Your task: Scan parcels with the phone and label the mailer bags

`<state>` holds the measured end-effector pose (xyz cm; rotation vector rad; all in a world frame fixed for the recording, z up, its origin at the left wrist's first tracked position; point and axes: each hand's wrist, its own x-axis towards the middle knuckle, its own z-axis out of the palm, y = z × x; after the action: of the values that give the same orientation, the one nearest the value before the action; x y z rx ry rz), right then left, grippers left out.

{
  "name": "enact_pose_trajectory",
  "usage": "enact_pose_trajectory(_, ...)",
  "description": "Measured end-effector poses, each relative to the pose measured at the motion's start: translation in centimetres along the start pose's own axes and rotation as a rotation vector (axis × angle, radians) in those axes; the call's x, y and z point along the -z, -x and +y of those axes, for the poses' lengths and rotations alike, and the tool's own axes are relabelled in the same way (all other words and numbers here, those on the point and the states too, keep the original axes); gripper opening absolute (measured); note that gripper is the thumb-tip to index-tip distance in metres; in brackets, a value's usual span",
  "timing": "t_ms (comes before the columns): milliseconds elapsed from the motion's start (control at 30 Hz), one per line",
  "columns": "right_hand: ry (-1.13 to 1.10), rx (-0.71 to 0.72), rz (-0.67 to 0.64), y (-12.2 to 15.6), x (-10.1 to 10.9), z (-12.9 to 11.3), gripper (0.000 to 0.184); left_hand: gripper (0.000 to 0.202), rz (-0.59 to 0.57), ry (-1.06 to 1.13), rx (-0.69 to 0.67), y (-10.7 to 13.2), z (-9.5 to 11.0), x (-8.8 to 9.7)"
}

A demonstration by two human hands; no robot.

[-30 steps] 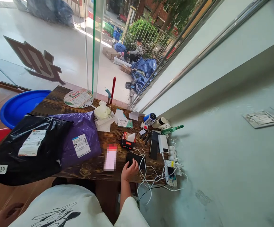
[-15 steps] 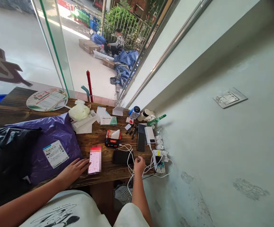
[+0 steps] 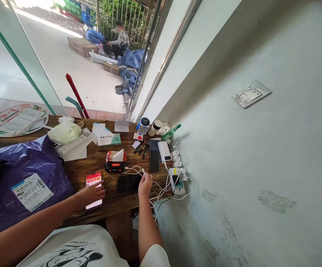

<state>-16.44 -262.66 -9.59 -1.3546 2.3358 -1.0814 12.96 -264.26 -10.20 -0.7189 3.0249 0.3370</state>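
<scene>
My left hand (image 3: 93, 193) lies across a smartphone (image 3: 94, 179) on the wooden table, fingers stretched over its lit red and pink screen. The phone lies flat. My right hand (image 3: 145, 184) is closed in a pinch on a white charging cable (image 3: 143, 171), whose plug end sticks up beyond the fingertips. It hovers at the right end of a black pouch-like object (image 3: 127, 183). Behind that stands a small black and orange label printer (image 3: 115, 163) with white paper sticking out and a white cable at its side.
A purple parcel bag (image 3: 44, 167) fills the left. A dark phone (image 3: 154, 160), a white power bank (image 3: 164, 151) and a power strip (image 3: 177, 181) with tangled cables lie near the wall. A green bottle (image 3: 171, 132) stands behind. Outside, a person (image 3: 120, 40) sits by boxes.
My left hand has moved from the phone's left edge onto its screen, which now shows another page. My right hand has lifted the cable's end toward the printer. The view has shifted right.
</scene>
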Motion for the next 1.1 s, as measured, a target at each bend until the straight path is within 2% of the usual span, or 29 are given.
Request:
enact_pose_trajectory(67,-0.077,-0.034,-0.007,1.7,1.2,-1.1,0.043,0.055,-0.028,0.034,-0.019,-0.2,-0.1,1.1)
enact_pose_trajectory(133,-0.153,-0.040,-0.061,3.9,2.6,-2.8,0.044,0.068,-0.007,0.112,0.031,0.0,0.1,2.3)
enact_pose_trajectory(300,-0.426,0.023,-0.359,9.6,6.3,-8.9,0.041,0.062,0.262,0.157,0.297,0.7,1.6,5.3)
enact_pose_trajectory(400,-0.459,0.076,-0.462,11.2,7.8,-11.8,0.039,0.068,0.295,0.180,0.351,0.7,2.6,7.3)
enact_pose_trajectory(500,-0.506,0.082,-0.499,11.4,8.5,-13.2,0.041,0.073,0.302,0.261,0.363,0.6,3.4,8.9)
enact_pose_trajectory(600,-0.464,0.051,-0.518,11.0,8.7,-13.6,0.041,0.076,0.315,0.313,0.352,0.5,4.0,9.8)
enact_pose_trajectory(700,-0.381,0.069,-0.546,10.5,8.6,-13.5,0.041,0.076,0.314,0.315,0.358,0.6,4.5,10.4)
enact_pose_trajectory(933,-0.313,0.107,-0.482,10.1,8.4,-13.9,0.043,0.075,0.287,0.267,0.377,1.0,4.8,11.3)
enact_pose_trajectory(1100,-0.085,0.164,-0.592,9.4,9.7,-14.9,0.033,0.071,0.184,0.261,0.325,1.4,5.2,12.2)
